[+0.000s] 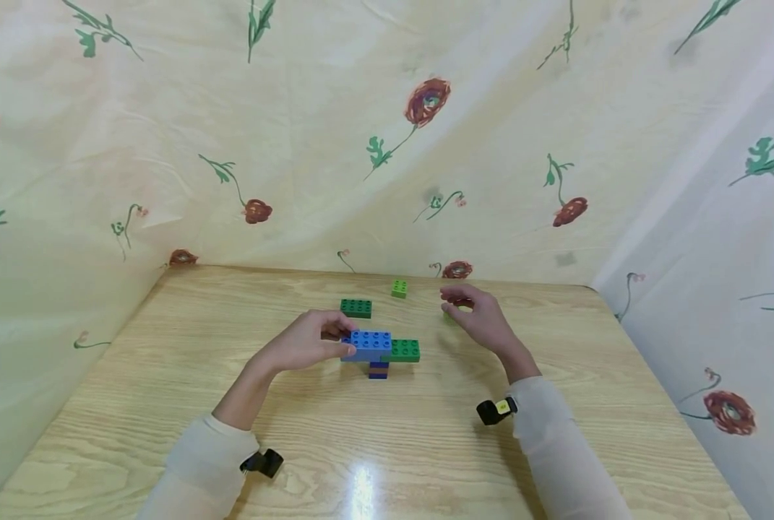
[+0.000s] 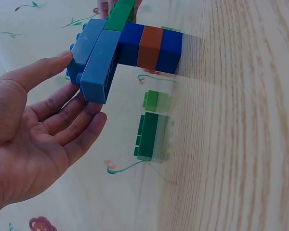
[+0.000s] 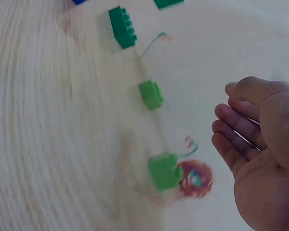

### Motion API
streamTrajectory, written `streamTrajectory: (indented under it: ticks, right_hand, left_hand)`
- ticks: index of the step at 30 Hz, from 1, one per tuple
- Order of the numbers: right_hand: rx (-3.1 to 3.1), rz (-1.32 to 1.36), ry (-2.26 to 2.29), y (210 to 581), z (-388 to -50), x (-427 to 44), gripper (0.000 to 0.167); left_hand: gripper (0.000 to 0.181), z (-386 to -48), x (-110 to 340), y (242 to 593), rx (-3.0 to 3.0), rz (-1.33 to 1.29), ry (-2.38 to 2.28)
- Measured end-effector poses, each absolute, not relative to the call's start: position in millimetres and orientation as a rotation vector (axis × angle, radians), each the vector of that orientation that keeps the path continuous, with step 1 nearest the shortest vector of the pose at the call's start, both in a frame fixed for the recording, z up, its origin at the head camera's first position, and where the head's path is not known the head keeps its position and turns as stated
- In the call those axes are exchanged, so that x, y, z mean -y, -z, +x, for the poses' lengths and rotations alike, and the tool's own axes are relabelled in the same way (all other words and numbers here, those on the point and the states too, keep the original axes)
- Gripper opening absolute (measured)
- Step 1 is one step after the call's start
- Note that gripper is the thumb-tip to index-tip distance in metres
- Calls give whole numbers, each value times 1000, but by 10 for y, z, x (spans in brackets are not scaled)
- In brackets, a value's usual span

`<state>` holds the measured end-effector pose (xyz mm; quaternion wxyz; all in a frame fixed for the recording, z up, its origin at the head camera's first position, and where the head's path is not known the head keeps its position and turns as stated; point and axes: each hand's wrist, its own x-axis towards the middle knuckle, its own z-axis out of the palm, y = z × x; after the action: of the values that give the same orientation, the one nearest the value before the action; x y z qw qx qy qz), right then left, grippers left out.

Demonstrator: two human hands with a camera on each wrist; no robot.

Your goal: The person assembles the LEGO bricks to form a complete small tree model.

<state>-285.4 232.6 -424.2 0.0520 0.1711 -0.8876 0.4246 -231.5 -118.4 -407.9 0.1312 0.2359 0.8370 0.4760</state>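
Observation:
A block structure stands on the table: a column of dark blue and orange bricks [image 2: 149, 47], with a blue brick [image 2: 98, 67] and a green brick [image 1: 406, 350] across its top and another blue brick [image 1: 370, 341] above. My left hand [image 1: 305, 343] [image 2: 43, 115] holds the blue bricks' left end between thumb and fingers. Off to the right, my right hand [image 1: 484, 321] [image 3: 265, 139] is raised with relaxed, slightly bent fingers and nothing in it. Near it, a light green brick [image 3: 164, 172] shows in the right wrist view, mostly hidden by the hand in the head view.
Behind the structure lies a dark green brick [image 1: 356, 308], with a small light green brick [image 1: 399, 289] farther back to its right. Flower-patterned cloth [image 1: 321, 144] hangs along the wooden table's [image 1: 373, 433] back and sides.

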Motion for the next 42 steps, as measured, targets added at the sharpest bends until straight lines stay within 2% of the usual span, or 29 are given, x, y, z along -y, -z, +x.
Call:
streamTrajectory:
  ticks: [14,23,42]
  right_hand:
    - [2797,319,-1349,4535,-3048,-2612,41]
    - [2956,317,-1285,4617,-3069,-2674,46]
    - [2918,321,-1250,4612,-3003,-2600,41]
  left_hand:
    - [29,-2306,1179,4081,-2424,676,-1371]
    - [29,-2303,1171,4084,-2430,687,-1369]
    - [30,-2317,1184,4076,-2439,688,-1359]
